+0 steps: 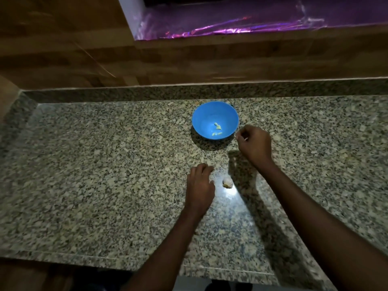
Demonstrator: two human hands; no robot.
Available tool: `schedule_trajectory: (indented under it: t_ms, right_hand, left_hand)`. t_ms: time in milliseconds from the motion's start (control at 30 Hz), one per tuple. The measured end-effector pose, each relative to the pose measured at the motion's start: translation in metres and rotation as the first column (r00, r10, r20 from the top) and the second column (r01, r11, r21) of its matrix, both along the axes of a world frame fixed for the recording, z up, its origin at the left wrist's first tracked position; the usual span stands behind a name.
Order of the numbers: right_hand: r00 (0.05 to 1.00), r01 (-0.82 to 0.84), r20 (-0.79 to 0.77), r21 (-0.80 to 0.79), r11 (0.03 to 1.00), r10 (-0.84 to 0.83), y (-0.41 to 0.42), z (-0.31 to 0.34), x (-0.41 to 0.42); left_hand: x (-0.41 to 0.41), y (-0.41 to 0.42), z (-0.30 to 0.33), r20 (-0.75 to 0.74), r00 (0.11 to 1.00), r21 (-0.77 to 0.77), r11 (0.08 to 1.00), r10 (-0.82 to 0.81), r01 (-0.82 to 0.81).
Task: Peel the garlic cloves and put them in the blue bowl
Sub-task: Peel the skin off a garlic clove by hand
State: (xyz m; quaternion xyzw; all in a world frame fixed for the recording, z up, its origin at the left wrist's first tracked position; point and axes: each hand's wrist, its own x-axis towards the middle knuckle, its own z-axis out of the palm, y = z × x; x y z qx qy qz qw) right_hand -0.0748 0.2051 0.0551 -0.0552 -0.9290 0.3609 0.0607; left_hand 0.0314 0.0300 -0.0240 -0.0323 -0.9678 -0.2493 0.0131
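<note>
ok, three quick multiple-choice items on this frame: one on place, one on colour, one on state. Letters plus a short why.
1. Where does the garlic head lie?
A. in the bowl
B. on the counter between the two hands
C. in the left hand

2. What colour is the bowl?
A. red
B. white
C. blue

3. What is in the bowl?
A. nothing
B. a few pale peeled pieces
C. water

Answers:
1 B, it sits on the granite counter, right of the left hand and below the right hand.
2 C, its wall is plainly blue.
3 B, the pale cloves lie on its floor.
</note>
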Motion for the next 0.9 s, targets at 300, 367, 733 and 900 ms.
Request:
schedule_trajectory:
  t_ms: [300,367,733,900]
  right_hand:
    - [0.991,-0.122,0.057,0.041,0.992,0.12,-0.041,0.005,-0.061]
    - [0.997,-0.072,0.007,-0.009,0.997,0.072,-0.035,0.005,-0.048]
    - [0.929,0.185,0.366,-0.334,0.924,-0.054,0.027,-0.044,0.095]
    - [0.86,0.203,0.502,-0.508,0.837,0.096,0.034,-0.054,0.112]
  left_hand:
    - [-0.004,-0.013,-0.004,-0.015,0.999,0.166,0.985,-0.043,0.045]
    - [-0.005,-0.014,-0.004,-0.021,1.0,0.219,0.975,-0.02,0.024]
    - [0.007,0.028,0.004,0.11,0.991,0.402,0.915,-0.075,0.024]
    - [0.012,0.038,0.014,0.206,0.977,0.558,0.815,0.045,-0.155]
